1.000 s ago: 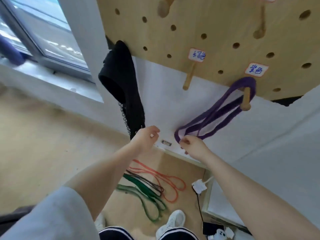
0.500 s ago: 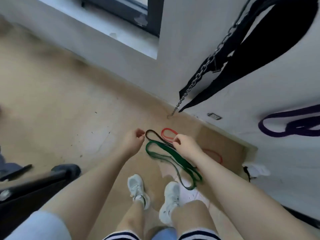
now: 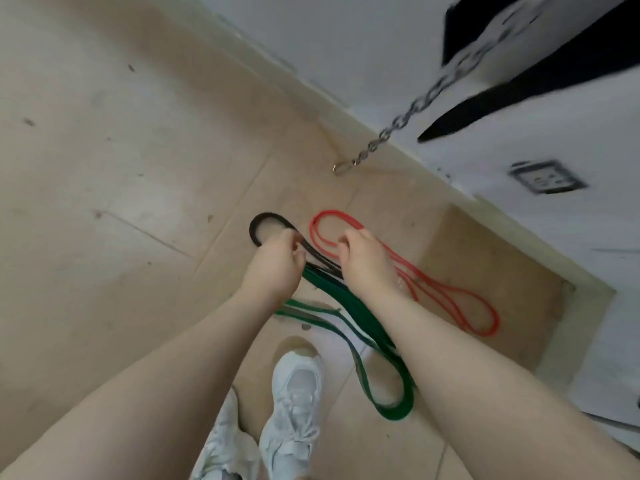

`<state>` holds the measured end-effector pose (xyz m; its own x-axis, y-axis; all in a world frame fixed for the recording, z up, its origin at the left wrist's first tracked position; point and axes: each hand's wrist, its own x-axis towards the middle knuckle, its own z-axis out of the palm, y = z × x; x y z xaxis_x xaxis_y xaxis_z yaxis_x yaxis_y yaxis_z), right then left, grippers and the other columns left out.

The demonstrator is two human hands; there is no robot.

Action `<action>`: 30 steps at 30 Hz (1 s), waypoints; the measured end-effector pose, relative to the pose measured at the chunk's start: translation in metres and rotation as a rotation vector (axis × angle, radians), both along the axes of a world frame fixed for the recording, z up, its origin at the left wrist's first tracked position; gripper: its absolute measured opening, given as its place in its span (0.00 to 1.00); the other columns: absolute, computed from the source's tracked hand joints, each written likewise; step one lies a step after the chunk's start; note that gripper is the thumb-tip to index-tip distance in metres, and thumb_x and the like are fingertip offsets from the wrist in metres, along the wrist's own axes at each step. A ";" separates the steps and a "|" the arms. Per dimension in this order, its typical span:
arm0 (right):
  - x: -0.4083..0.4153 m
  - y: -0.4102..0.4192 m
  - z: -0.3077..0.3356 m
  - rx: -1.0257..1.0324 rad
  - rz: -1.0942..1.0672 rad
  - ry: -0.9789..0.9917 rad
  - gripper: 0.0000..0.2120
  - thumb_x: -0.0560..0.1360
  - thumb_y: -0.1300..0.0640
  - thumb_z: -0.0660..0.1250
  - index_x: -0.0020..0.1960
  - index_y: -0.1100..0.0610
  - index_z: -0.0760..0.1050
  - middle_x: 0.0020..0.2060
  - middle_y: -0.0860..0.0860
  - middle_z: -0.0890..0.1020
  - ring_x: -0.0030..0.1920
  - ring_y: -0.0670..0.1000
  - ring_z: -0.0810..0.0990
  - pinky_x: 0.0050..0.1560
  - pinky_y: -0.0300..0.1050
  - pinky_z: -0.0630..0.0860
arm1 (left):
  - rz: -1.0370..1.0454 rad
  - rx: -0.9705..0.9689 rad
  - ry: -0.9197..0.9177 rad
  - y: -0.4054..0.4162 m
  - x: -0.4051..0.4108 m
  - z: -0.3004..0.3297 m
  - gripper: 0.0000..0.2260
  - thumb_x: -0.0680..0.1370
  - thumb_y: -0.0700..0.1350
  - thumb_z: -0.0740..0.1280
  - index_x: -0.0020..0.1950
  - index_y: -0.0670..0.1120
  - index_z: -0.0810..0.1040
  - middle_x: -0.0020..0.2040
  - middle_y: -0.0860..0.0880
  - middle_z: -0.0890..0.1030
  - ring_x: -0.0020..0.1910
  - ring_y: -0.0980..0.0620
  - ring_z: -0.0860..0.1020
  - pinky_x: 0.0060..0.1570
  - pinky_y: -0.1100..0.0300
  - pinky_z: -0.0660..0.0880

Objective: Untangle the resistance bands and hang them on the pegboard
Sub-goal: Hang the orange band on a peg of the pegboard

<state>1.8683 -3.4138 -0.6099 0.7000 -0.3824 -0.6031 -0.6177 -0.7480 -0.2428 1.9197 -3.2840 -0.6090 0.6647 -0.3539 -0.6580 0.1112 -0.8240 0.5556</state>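
Three bands are left on the floor, and in the last second the person has turned away from the pegboard, where the purple band was just hung, and bent down to them, so that one looks done and this is the start of the next pick.

Going left to right: the left hand (image 3: 273,263) has dropped onto the black band (image 3: 258,221), fingers curled around it, with the band's loop poking out just past the knuckles. Between the two hands the black strands run over the green band (image 3: 363,317), which trails back under the right forearm toward the shoes (image 3: 294,393). The right hand (image 3: 367,261) is curled over where the red band (image 3: 450,296) passes, but I can't tell if it's actually gripping it. Black and green look crossed, so I'd guess they need separating first.
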 end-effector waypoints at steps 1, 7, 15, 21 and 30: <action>0.003 -0.005 -0.031 -0.022 0.005 -0.025 0.13 0.80 0.58 0.53 0.59 0.58 0.73 0.59 0.56 0.74 0.58 0.57 0.73 0.55 0.51 0.72 | 0.005 0.003 -0.019 -0.007 0.001 -0.029 0.14 0.79 0.43 0.58 0.64 0.41 0.71 0.60 0.43 0.77 0.56 0.44 0.76 0.53 0.53 0.72; 0.020 -0.039 -0.157 -0.050 0.110 -0.060 0.27 0.76 0.64 0.59 0.73 0.54 0.60 0.72 0.55 0.64 0.70 0.58 0.61 0.69 0.50 0.62 | 0.045 -0.045 -0.152 -0.047 0.003 -0.144 0.16 0.80 0.42 0.57 0.68 0.42 0.66 0.66 0.42 0.71 0.64 0.44 0.70 0.59 0.55 0.67; 0.020 -0.035 -0.147 -0.124 0.169 -0.058 0.05 0.78 0.61 0.58 0.54 0.58 0.68 0.51 0.57 0.77 0.53 0.57 0.73 0.43 0.48 0.68 | 0.069 -0.108 -0.111 -0.050 0.006 -0.137 0.15 0.79 0.41 0.61 0.66 0.44 0.68 0.63 0.46 0.73 0.61 0.49 0.73 0.57 0.61 0.68; -0.001 -0.055 0.008 0.232 -0.122 -0.160 0.05 0.77 0.55 0.63 0.52 0.52 0.68 0.36 0.43 0.75 0.32 0.38 0.73 0.31 0.32 0.67 | -0.027 -0.359 0.151 -0.057 0.000 -0.030 0.11 0.75 0.45 0.67 0.57 0.49 0.72 0.51 0.55 0.80 0.50 0.58 0.77 0.52 0.65 0.72; -0.028 -0.092 0.269 0.308 -0.291 -0.250 0.12 0.73 0.62 0.68 0.44 0.47 0.69 0.40 0.42 0.75 0.38 0.50 0.73 0.45 0.38 0.70 | -0.010 -0.532 0.105 -0.084 -0.013 0.213 0.09 0.74 0.46 0.70 0.49 0.50 0.71 0.43 0.54 0.81 0.41 0.57 0.78 0.38 0.75 0.68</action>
<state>1.8406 -3.5062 -0.3413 0.7283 -0.4142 -0.5459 -0.6851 -0.4232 -0.5929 1.9067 -3.3680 -0.3960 0.5999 -0.6620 -0.4493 0.1824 -0.4336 0.8824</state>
